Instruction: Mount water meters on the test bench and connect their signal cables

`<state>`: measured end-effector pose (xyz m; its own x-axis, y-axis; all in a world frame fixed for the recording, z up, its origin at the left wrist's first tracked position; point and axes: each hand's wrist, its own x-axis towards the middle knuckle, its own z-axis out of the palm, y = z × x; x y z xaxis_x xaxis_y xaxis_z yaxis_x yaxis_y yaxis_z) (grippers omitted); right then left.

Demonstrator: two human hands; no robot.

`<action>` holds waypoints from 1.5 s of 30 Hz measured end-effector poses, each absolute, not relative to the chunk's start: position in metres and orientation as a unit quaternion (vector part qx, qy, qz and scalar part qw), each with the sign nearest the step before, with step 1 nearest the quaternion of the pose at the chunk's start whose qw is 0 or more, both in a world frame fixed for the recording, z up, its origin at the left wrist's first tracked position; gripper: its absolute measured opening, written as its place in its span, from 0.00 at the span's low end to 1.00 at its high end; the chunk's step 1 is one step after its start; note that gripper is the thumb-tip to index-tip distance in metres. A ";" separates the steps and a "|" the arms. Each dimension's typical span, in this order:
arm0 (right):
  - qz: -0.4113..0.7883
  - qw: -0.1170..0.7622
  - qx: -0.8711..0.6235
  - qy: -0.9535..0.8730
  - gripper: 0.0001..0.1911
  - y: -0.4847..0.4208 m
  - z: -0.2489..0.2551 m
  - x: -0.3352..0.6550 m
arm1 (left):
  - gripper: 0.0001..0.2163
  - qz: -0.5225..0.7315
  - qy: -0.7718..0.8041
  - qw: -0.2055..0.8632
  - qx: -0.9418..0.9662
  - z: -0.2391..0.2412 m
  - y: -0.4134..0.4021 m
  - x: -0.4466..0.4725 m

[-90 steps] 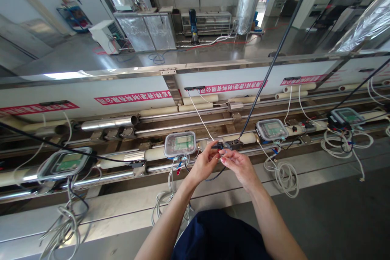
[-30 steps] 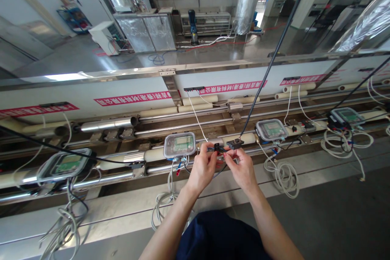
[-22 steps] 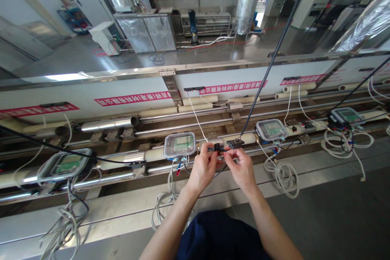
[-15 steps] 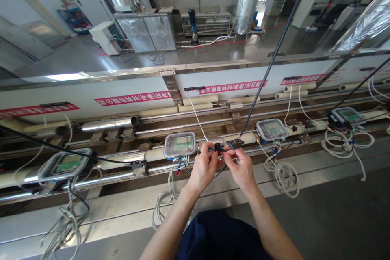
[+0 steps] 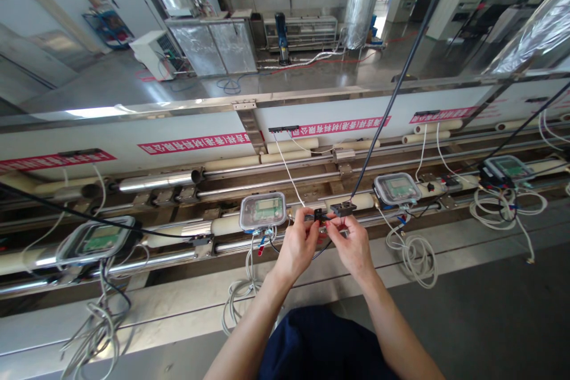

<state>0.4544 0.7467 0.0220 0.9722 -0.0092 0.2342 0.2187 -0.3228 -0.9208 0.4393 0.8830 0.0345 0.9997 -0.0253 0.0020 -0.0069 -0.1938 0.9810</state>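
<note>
My left hand (image 5: pixel 297 244) is closed in a pinch on a small black part (image 5: pixel 317 215), whose exact kind is too small to tell. Close beside it, my right hand (image 5: pixel 352 244) pinches a thin dark wire (image 5: pixel 328 221) with a bit of red near the fingertips. Just above the right fingers sits a dark rectangular block (image 5: pixel 343 208), joined to a long black rod or cable (image 5: pixel 378 119) that runs up to the right. A clear-lidded meter box (image 5: pixel 262 212) stands left of my hands, and another meter box (image 5: pixel 397 189) is to the right.
Cream rollers (image 5: pixel 225 225) and metal rails (image 5: pixel 249 168) run across the machine. Coiled grey cables (image 5: pixel 416 261) hang over the steel front ledge (image 5: pixel 187 303). A white panel (image 5: pixel 200 124) with red lettered strips rises behind. Further meter boxes (image 5: pixel 98 240) stand along the row.
</note>
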 end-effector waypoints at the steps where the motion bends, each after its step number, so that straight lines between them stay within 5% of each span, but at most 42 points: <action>1: -0.099 0.578 -0.808 -0.065 0.08 0.747 0.022 0.454 | 0.10 -0.007 -0.012 0.632 0.774 0.035 0.883 0.439; 16: -0.078 0.628 -0.773 -0.049 0.08 0.744 0.013 0.456 | 0.12 -0.009 -0.012 0.625 0.781 0.021 0.882 0.443; 25: -0.039 0.696 -0.717 -0.026 0.21 0.730 -0.001 0.450 | 0.12 -0.034 0.053 0.753 0.655 -0.006 0.867 0.471; 36: 0.074 0.671 -0.737 -0.039 0.21 0.697 -0.034 0.437 | 0.11 0.077 0.126 0.656 0.741 0.002 0.857 0.477; 40: 0.128 0.640 -0.756 -0.048 0.21 0.686 -0.057 0.428 | 0.15 0.111 0.153 0.571 0.799 0.020 0.874 0.432; 45: 0.159 0.601 -0.783 -0.033 0.22 0.679 -0.073 0.412 | 0.15 0.121 0.179 0.588 0.780 0.031 0.904 0.348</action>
